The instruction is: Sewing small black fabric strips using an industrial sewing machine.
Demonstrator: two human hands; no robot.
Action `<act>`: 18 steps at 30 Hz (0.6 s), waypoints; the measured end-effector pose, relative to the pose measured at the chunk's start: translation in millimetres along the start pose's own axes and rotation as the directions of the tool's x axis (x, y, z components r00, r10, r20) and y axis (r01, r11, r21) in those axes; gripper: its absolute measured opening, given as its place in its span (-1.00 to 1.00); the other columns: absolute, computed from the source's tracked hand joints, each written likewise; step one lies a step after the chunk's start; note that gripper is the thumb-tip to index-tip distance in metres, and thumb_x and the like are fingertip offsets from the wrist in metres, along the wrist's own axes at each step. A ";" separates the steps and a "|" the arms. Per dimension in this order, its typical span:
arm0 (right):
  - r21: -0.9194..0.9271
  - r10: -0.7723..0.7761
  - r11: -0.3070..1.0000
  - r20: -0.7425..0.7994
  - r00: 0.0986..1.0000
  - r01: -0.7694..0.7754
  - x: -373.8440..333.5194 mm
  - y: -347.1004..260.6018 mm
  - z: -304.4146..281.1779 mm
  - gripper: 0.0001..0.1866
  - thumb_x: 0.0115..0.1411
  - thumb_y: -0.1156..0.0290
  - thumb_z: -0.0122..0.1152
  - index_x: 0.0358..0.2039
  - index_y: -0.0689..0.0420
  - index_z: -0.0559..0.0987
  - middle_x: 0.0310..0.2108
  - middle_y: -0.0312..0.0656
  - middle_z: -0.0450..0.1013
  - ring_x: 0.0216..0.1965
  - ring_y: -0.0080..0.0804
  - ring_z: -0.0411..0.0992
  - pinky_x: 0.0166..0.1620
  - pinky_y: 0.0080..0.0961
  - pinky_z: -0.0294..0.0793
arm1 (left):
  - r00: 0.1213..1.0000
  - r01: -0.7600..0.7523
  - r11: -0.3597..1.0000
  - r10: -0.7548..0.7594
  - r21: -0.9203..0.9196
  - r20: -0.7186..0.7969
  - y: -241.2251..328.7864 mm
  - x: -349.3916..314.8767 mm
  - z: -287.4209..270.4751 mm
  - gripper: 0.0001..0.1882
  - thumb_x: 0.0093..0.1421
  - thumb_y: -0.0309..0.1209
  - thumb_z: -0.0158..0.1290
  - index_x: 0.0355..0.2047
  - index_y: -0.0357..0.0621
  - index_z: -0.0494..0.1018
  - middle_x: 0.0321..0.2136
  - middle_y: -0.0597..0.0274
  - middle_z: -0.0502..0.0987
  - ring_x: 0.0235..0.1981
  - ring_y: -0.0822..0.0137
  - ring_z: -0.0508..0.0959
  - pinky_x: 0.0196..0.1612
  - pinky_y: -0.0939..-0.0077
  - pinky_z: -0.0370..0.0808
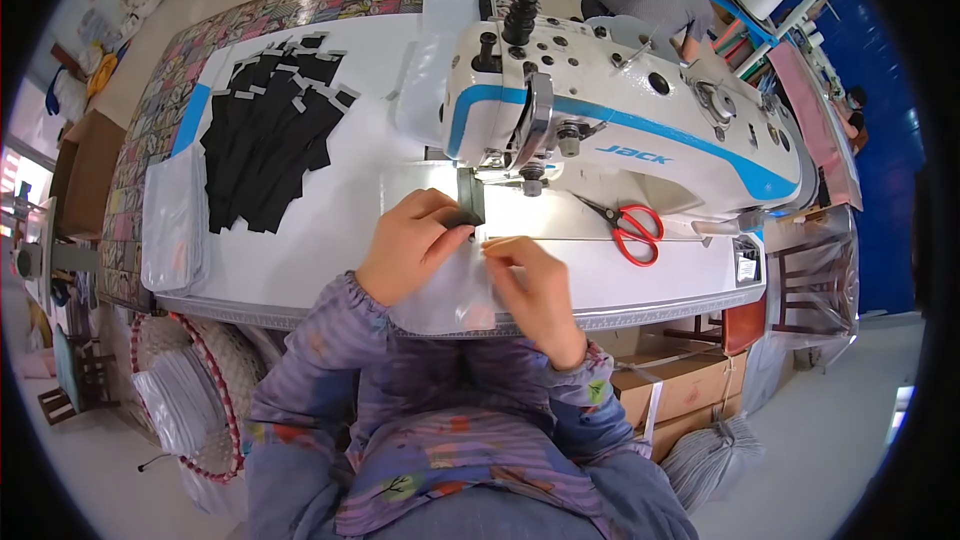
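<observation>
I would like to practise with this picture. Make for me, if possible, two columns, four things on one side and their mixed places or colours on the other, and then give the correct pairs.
Things
1. scissors
2. sewing machine
3. plastic sheet
4. black strips

Places or colours
A. at the left hand and the right hand
B. in a pile on the left side of the table
C. with red handles
D. white with a blue stripe

Right pairs: 1-C, 2-D, 3-A, 4-B
</observation>
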State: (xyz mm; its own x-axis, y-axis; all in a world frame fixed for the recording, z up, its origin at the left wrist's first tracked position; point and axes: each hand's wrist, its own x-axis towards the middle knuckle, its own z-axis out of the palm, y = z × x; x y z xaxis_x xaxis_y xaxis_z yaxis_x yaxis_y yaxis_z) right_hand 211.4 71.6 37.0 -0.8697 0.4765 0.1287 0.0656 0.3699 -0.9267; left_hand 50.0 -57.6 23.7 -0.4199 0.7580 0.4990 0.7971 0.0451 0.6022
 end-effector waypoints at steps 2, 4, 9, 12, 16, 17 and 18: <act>-0.132 -0.199 0.972 -0.012 0.980 0.196 2.7 7.6 6.3 -0.82 0.20 0.68 0.19 -0.17 0.29 0.60 -0.18 -0.08 0.57 -0.21 -0.21 0.52 -0.13 -0.39 0.51 | 0.998 -0.049 0.998 0.048 0.032 0.031 -1.9 -1.3 -1.2 -0.87 0.23 -0.40 0.21 -0.31 -0.21 0.60 -0.31 0.10 0.59 -0.25 0.04 0.58 -0.21 0.23 0.56; -0.281 -0.329 0.906 0.007 0.944 0.318 6.3 13.6 11.3 -0.73 0.10 0.69 0.22 -0.15 0.28 0.59 -0.10 -0.05 0.53 -0.13 0.03 0.46 -0.10 -0.24 0.50 | 0.998 -0.045 0.999 0.044 0.027 0.035 -1.2 -2.6 -1.6 -0.87 0.22 -0.40 0.21 -0.30 -0.22 0.60 -0.31 0.11 0.60 -0.25 0.05 0.58 -0.21 0.22 0.56; -0.369 -0.352 0.867 0.024 0.936 0.335 9.5 16.5 16.2 -0.72 0.09 0.67 0.23 -0.14 0.28 0.59 -0.06 -0.05 0.52 -0.10 0.01 0.46 -0.05 -0.21 0.50 | 0.996 -0.069 0.995 0.064 0.076 0.066 2.5 -2.2 -6.0 -0.85 0.21 -0.39 0.21 -0.31 -0.22 0.59 -0.30 0.17 0.59 -0.26 0.09 0.57 -0.20 0.24 0.56; -0.388 -0.358 0.850 0.073 0.931 0.357 -5.4 10.5 10.7 -0.71 0.08 0.65 0.26 -0.13 0.29 0.59 -0.06 -0.04 0.51 -0.07 0.01 0.46 -0.02 -0.21 0.51 | 0.977 -0.069 0.992 0.046 0.102 0.206 7.1 -5.6 -8.2 -0.84 0.12 -0.43 0.25 -0.30 -0.20 0.59 -0.30 0.18 0.56 -0.27 0.10 0.57 -0.21 0.25 0.55; -0.384 -0.367 0.838 0.126 0.921 0.387 -35.1 2.7 3.1 -0.68 0.07 0.57 0.37 -0.12 0.29 0.61 -0.06 -0.05 0.52 -0.03 -0.02 0.49 0.01 -0.23 0.54 | 0.975 -0.117 0.979 0.082 0.168 0.204 19.1 -16.7 -5.3 -0.67 -0.01 -0.49 0.27 -0.17 -0.15 0.57 -0.25 0.28 0.53 -0.24 0.16 0.57 -0.18 0.28 0.56; -0.392 -0.380 0.828 0.133 0.915 0.401 -39.8 2.2 2.3 -0.67 0.07 0.55 0.40 -0.11 0.28 0.62 -0.06 -0.06 0.53 -0.02 -0.04 0.50 0.01 -0.23 0.54 | 0.976 -0.117 0.980 0.083 0.163 0.204 21.9 -18.6 -3.1 -0.67 -0.01 -0.49 0.27 -0.17 -0.15 0.57 -0.25 0.28 0.53 -0.24 0.16 0.57 -0.18 0.28 0.56; -0.413 -0.375 0.820 0.135 0.917 0.396 -42.6 2.2 2.2 -0.63 0.04 0.51 0.44 -0.10 0.27 0.63 -0.05 -0.09 0.53 0.00 -0.06 0.50 0.01 -0.25 0.56 | 0.979 -0.121 0.970 0.083 0.209 0.184 24.5 -20.0 -0.7 -0.65 -0.03 -0.48 0.23 -0.16 -0.17 0.57 -0.26 0.29 0.52 -0.22 0.19 0.56 -0.15 0.30 0.56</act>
State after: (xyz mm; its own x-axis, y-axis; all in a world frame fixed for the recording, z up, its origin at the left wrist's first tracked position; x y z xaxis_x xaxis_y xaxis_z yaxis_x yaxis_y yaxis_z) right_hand 247.5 50.3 28.7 -0.8883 0.1902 0.4180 -0.0891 0.8215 -0.5632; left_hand 77.6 -72.1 28.8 -0.2657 0.8659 0.4239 0.9150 0.0880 0.3938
